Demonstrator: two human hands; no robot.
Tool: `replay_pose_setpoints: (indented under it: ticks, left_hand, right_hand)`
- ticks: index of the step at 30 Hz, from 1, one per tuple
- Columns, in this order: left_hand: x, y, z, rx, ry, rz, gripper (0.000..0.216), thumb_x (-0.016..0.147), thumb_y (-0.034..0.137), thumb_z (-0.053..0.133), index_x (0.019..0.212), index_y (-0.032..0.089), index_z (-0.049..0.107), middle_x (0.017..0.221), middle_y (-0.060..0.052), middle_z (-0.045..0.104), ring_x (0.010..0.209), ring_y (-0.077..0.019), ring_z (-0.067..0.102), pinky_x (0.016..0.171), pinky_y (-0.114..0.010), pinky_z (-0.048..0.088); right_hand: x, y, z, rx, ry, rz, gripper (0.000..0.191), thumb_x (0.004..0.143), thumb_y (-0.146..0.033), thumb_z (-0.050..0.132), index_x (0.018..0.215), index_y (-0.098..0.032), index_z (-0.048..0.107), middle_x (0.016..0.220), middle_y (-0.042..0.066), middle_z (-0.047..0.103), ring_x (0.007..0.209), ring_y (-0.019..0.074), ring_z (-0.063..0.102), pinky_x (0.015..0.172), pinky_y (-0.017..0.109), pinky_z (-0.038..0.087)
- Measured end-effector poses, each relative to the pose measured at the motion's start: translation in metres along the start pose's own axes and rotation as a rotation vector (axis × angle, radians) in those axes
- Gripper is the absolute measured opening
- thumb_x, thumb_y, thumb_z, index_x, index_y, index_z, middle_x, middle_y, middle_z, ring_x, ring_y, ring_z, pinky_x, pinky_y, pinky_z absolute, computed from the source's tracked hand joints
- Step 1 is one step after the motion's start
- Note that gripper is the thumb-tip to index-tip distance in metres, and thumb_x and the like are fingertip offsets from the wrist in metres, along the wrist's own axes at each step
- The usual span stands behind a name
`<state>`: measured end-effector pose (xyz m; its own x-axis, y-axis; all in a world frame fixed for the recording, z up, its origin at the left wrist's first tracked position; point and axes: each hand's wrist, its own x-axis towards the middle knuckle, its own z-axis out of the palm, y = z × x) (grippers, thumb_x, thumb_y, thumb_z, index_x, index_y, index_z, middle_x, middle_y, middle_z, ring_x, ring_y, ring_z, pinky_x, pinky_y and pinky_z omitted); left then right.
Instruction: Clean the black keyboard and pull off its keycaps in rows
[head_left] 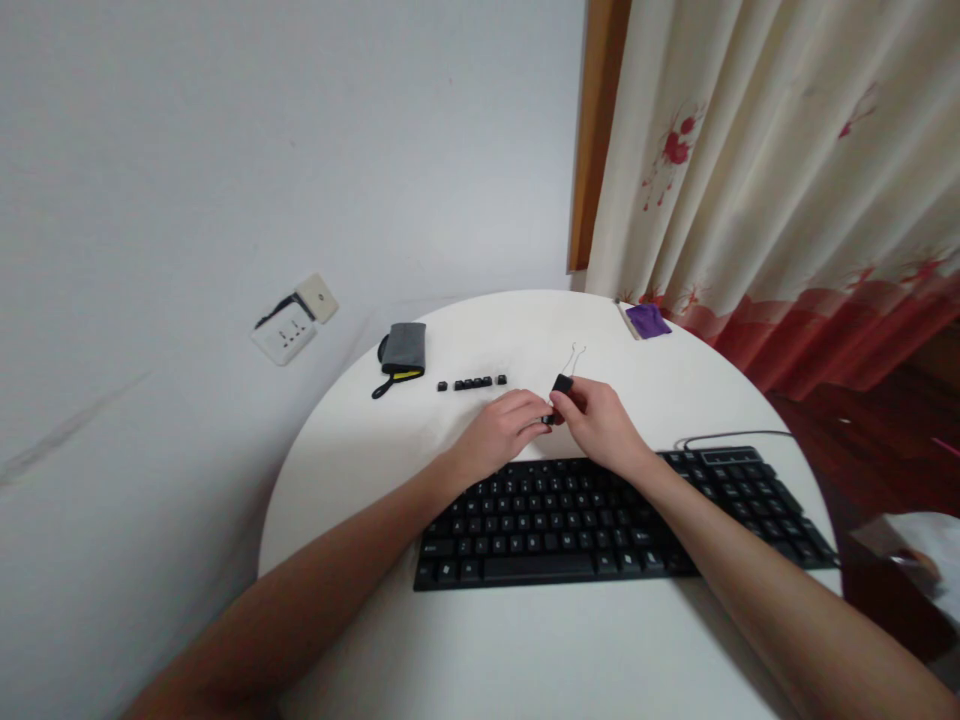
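Observation:
My right hand [600,415] is closed around the black grip of a wire keycap puller [562,383], whose two thin wire prongs stick up and away from me. Just to its left, my left hand [510,425] pinches a small black keycap [548,419] at the puller's near end. Whether the wire still hooks that keycap is too small to tell. Both hands are above the back edge of a black keyboard [540,567] that lies across the table. Behind my left hand, several loose black keycaps [477,383] stand in a row.
A round white table [337,480] carries everything. At its back left lies a grey pouch [405,347] with a loop, and at the back right a purple cloth [648,320]. The keyboard's cable [739,433] runs off the right side. Wall and curtain [750,150] border the back.

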<state>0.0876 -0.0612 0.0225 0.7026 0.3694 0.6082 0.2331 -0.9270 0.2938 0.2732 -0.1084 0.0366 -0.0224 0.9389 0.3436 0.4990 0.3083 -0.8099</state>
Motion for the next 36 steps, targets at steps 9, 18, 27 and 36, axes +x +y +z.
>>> replay_pose_setpoints:
  ticks: [9,18,27,36]
  left_hand:
    - [0.002,0.007,-0.008,0.088,0.032,0.019,0.013,0.091,0.025,0.064,0.103,0.021,0.069,0.110,-0.009,0.064,0.100,-0.0214,0.059,0.087,-0.039,0.052]
    - [0.009,0.004,-0.015,-0.047,0.220,0.025,0.013,0.087,0.030,0.070,0.098,0.022,0.070,0.095,-0.006,0.072,0.094,-0.0201,0.063,0.087,-0.039,0.049]
    - [0.032,-0.037,-0.031,0.171,0.131,-0.181,0.017,0.088,0.033,0.069,0.100,0.023,0.072,0.101,-0.004,0.075,0.098,-0.0220,0.061,0.092,-0.041,0.046]
    - [0.022,-0.077,-0.008,0.319,-0.156,-0.266,0.012,0.086,0.032,0.069,0.096,0.027,0.075,0.103,-0.002,0.075,0.105,-0.0249,0.055,0.095,-0.046,0.033]
  right_hand:
    - [0.001,-0.004,-0.003,0.049,-0.034,0.041,0.027,0.092,-0.030,0.050,0.071,-0.017,0.061,0.062,0.003,0.065,0.059,0.0155,0.060,0.060,0.026,0.044]
    - [0.004,-0.007,-0.002,0.186,0.037,0.164,0.029,0.093,-0.029,0.046,0.070,-0.017,0.059,0.062,0.005,0.068,0.054,0.0145,0.063,0.058,0.025,0.048]
    - [0.007,0.000,-0.001,0.136,0.088,0.178,0.027,0.092,-0.029,0.049,0.071,-0.017,0.060,0.065,0.007,0.070,0.058,0.0169,0.065,0.060,0.027,0.048]
    - [0.006,0.000,-0.002,0.085,0.112,0.148,0.026,0.092,-0.031,0.049,0.073,-0.018,0.060,0.068,0.006,0.070,0.060,0.0178,0.066,0.061,0.028,0.048]
